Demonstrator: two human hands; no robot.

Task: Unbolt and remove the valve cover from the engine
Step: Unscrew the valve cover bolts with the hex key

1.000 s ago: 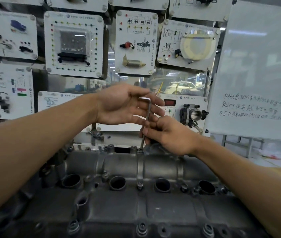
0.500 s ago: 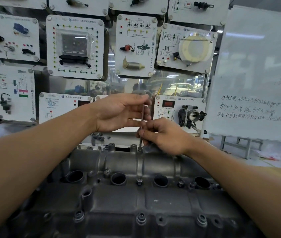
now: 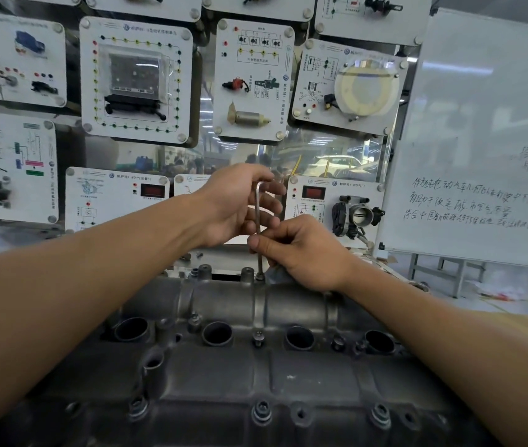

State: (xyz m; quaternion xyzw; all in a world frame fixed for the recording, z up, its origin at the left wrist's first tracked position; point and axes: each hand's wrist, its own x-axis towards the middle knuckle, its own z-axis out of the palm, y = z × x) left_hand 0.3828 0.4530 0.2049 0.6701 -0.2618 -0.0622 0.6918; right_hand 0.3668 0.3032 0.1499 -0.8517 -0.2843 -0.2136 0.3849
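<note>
Valve cover [image 3: 256, 375], one grey casting, fills the lower frame under both forearms: four open round wells [image 3: 217, 333] across its middle, three washered bolts [image 3: 262, 411] along the near edge. Left hand [image 3: 240, 204] curls loosely over the bent top of a single hex key [image 3: 259, 221]. Right hand [image 3: 304, 250] pinches the shaft low down, tip seated in a far-edge bolt [image 3: 260, 277]. Behind: handwritten whiteboard [image 3: 482, 140], wall of component panels [image 3: 137, 79].

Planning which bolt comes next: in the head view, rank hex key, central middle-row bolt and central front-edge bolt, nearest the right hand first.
1. hex key: pinched in the right hand.
2. middle-row bolt: centre, between plug holes.
3. front-edge bolt: centre, lowest in frame.
</note>
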